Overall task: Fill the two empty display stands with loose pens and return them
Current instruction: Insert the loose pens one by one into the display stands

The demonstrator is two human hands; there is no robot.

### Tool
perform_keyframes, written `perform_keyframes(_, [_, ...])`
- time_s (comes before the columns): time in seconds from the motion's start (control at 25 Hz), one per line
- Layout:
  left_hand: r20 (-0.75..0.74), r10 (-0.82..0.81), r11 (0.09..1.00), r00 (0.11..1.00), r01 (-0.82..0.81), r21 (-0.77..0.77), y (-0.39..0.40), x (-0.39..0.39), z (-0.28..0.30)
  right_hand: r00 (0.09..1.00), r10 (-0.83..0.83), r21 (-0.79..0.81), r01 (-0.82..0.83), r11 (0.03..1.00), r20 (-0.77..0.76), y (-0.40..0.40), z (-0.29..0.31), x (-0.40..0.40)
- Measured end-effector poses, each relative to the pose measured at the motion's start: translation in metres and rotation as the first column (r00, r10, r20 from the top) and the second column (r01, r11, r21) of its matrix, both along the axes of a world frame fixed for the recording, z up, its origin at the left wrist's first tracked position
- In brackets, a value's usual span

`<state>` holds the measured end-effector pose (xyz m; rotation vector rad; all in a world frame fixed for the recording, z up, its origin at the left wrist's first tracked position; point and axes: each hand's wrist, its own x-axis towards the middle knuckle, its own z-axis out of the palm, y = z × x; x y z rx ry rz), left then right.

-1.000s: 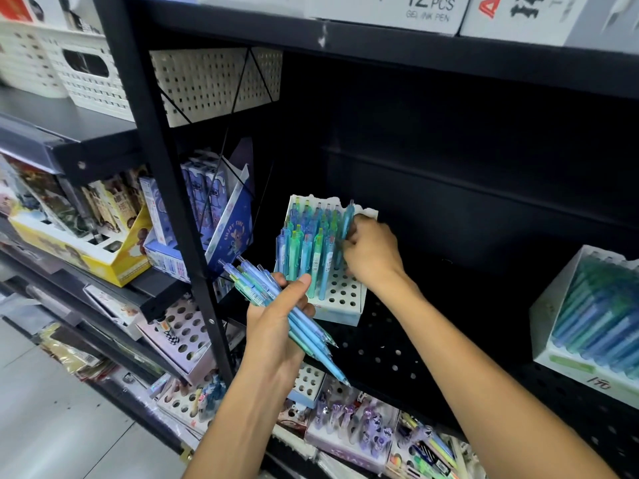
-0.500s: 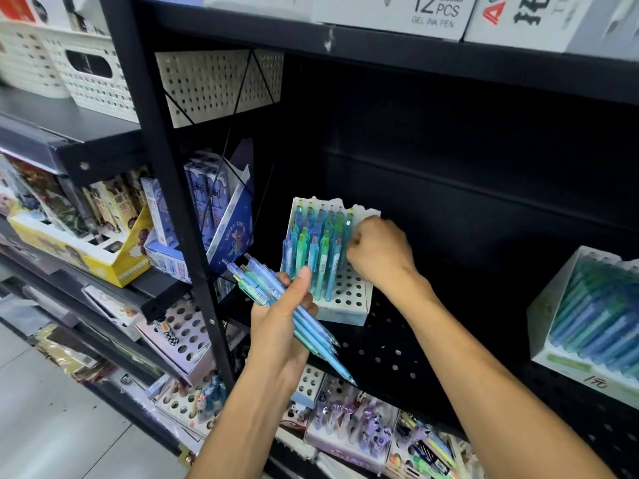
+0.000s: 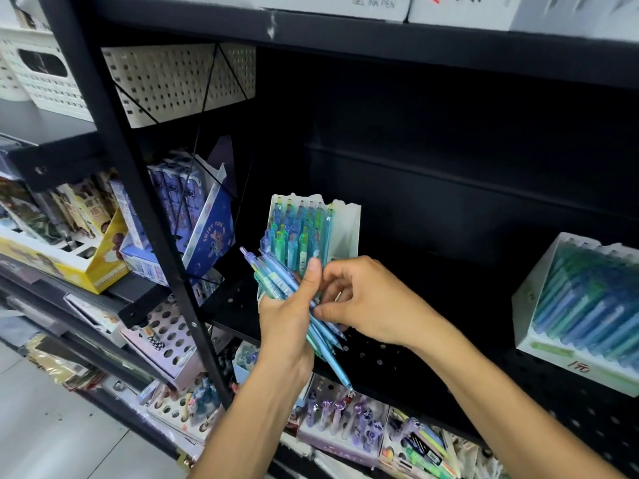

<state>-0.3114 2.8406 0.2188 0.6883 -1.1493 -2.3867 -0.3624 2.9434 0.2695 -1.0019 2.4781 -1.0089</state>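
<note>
A white display stand [image 3: 347, 229] leans on the black perforated shelf [image 3: 397, 361], with several blue and green pens standing in its upper rows. In front of it my left hand [image 3: 287, 326] grips a bundle of loose blue pens [image 3: 276, 281], thumb pressed across them. My right hand [image 3: 366, 300] has its fingertips on that bundle and pinches one pen near its lower half. The stand's lower holes are hidden behind my hands. A second white stand [image 3: 529, 305], full of blue-green pens, sits at the right on the same shelf.
A black upright post [image 3: 145, 216] stands left of the stand. Boxes of stationery [image 3: 193, 216] fill the left bay, cream baskets [image 3: 179, 81] sit above. Lower shelves hold purple pen displays [image 3: 345, 423]. The shelf between the two stands is bare.
My right hand left the stand's top rows and dropped to the bundle in my left hand. My left hand rose closer to the stand.
</note>
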Motion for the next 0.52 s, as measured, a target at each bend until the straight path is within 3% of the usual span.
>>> perform_keyframes(0.12, [0.007, -0.059, 0.997, 0.998, 0.060, -0.050, 0.002, 0.002, 0.001, 0.982, 0.010, 0.196, 0.027, 0.980, -0.187, 0.003, 0.006, 0.002])
perform_keyframes(0.24, [-0.032, -0.101, 0.992, 0.994, 0.099, -0.083, -0.002, 0.004, 0.000, 0.971, -0.057, 0.271, 0.121, 0.955, -0.234, 0.009, 0.018, -0.008])
perform_keyframes(0.32, [-0.059, -0.090, 0.995, 0.994, 0.087, -0.053, -0.009, 0.004, -0.001, 0.941, -0.200, 0.196, 0.258, 0.946, -0.275, 0.013, 0.022, -0.025])
perform_keyframes(0.44, [-0.058, -0.033, 0.999, 0.998, 0.033, -0.004, -0.018, 0.006, -0.006, 0.922, -0.387, -0.127, 0.380, 0.916, -0.032, 0.003, 0.014, -0.051])
perform_keyframes(0.52, [-0.055, -0.012, 1.000, 0.998, 0.011, -0.009, -0.020, 0.008, -0.009, 0.911, -0.409, -0.190, 0.412, 0.891, 0.056, -0.013, 0.005, -0.060])
